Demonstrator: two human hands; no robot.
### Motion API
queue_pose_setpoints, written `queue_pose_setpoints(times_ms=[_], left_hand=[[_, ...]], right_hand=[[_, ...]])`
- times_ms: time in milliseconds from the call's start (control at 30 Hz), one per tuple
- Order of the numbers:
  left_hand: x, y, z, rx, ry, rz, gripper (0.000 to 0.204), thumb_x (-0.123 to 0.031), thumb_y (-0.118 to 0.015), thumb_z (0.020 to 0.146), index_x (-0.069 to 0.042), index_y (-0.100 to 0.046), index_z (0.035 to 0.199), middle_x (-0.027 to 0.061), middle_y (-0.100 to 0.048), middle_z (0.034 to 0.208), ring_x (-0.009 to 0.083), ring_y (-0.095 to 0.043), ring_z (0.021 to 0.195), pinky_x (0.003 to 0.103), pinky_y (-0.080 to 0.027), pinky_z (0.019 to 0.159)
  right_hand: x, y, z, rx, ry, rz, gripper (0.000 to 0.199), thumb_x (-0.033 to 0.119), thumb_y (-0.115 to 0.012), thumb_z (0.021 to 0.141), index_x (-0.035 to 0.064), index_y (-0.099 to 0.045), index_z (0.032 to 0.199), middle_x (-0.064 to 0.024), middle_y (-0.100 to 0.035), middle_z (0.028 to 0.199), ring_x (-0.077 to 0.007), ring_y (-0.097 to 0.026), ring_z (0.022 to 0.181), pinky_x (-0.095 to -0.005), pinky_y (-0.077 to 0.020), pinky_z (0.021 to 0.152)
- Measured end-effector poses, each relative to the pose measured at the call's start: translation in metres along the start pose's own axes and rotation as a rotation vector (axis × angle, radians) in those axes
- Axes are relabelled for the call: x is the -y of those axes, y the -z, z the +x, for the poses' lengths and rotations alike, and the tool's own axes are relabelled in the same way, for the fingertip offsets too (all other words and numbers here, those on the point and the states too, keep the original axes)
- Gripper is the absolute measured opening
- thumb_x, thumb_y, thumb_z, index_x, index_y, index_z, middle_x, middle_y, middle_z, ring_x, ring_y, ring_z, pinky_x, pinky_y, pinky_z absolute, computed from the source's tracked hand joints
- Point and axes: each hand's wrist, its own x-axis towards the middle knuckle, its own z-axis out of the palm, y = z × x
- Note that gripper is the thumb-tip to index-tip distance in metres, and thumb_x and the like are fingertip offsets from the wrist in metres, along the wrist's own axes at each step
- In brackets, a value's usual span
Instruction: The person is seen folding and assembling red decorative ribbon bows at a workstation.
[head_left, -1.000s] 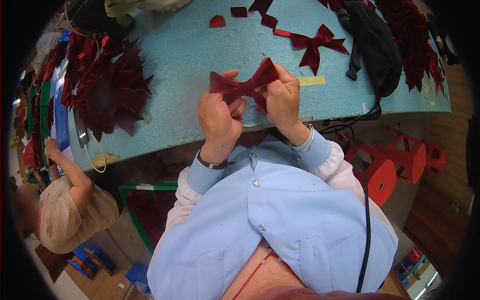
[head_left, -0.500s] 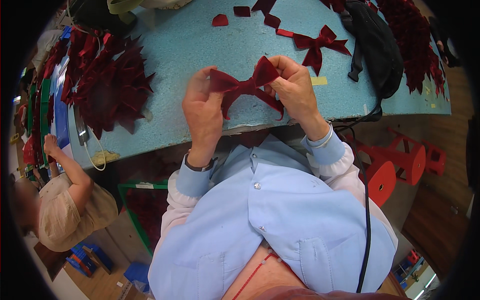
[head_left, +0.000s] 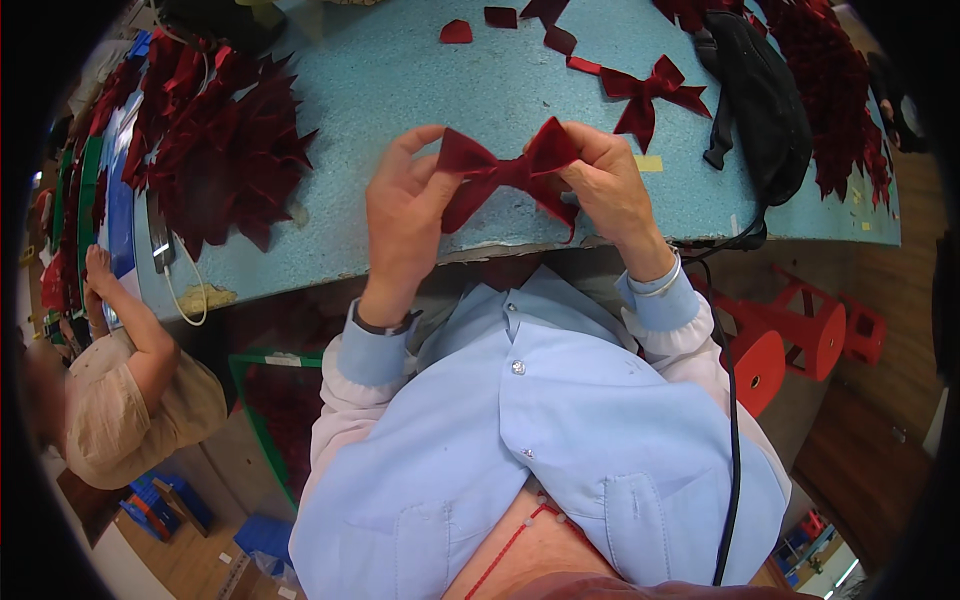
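Observation:
A dark red velvet bow (head_left: 513, 172) is stretched between my two hands, just above the front edge of the blue table (head_left: 380, 80). My left hand (head_left: 408, 205) pinches its left loop between thumb and fingers. On the other side, my right hand (head_left: 612, 190) grips the right loop the same way. The two tails hang down toward me, the right one curling at its tip. Beyond my right hand lies another red bow (head_left: 648, 95), joined to a short strip of bright red ribbon (head_left: 583, 65).
Piles of red bows (head_left: 225, 150) cover the table's left; more red pieces (head_left: 825, 90) lie far right. A black pouch (head_left: 765, 120) with a cable sits at right. A phone (head_left: 160, 240) charges at the left edge. Red stools (head_left: 757, 365) stand below; a co-worker (head_left: 140, 390) sits left.
Both hands and the bow have shifted slightly to the right in the picture. The left tail now shows broader and flatter. The grip on both loops remains.

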Motion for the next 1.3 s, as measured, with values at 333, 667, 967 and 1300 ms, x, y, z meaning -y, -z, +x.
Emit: queue_pose_setpoints(times_ms=[333, 667, 967, 1300], left_hand=[[-0.043, 0.107, -0.025, 0.077, 0.239, -0.259, 0.045, -0.018, -0.055, 0.089, 0.005, -0.038, 0.124, 0.0164, -0.06, 0.105, 0.0176, -0.059, 0.094, 0.029, -0.048, 0.079], [-0.045, 0.117, -0.04, 0.11, 0.224, -0.124, 0.028, -0.015, -0.063, 0.084, 0.003, -0.057, 0.104, 0.0081, -0.062, 0.096, 0.0111, -0.057, 0.078, 0.024, -0.047, 0.071], [-0.029, 0.081, -0.03, 0.115, 0.305, -0.183, 0.022, -0.014, -0.066, 0.082, 0.002, -0.061, 0.096, 0.0063, -0.063, 0.086, 0.0108, -0.057, 0.072, 0.023, -0.046, 0.065], [0.007, 0.014, -0.02, 0.07, 0.293, -0.083, 0.02, -0.014, -0.064, 0.083, 0.002, -0.061, 0.096, 0.0078, -0.063, 0.085, 0.0132, -0.059, 0.071, 0.023, -0.046, 0.065]], right_hand=[[-0.008, -0.096, -0.001, -0.107, 0.069, 0.203, 0.018, 0.011, -0.049, 0.091, -0.0054, -0.056, 0.096, -0.0139, -0.062, 0.077, -0.0185, -0.063, 0.06, -0.0279, -0.0537, 0.053], [-0.009, -0.134, 0.006, -0.105, 0.067, 0.206, 0.021, 0.014, -0.05, 0.091, -0.0057, -0.055, 0.098, -0.014, -0.063, 0.078, -0.0196, -0.064, 0.062, -0.0289, -0.0545, 0.054], [-0.011, -0.089, -0.001, -0.076, 0.112, 0.206, 0.018, 0.01, -0.051, 0.09, -0.0055, -0.055, 0.098, -0.0119, -0.062, 0.083, -0.0195, -0.064, 0.064, -0.0292, -0.0551, 0.055], [-0.015, -0.029, -0.016, -0.068, 0.1, -0.025, 0.02, -0.003, -0.049, 0.081, -0.0044, -0.056, 0.1, -0.0089, -0.063, 0.088, -0.0146, -0.063, 0.075, -0.0258, -0.0541, 0.065]])
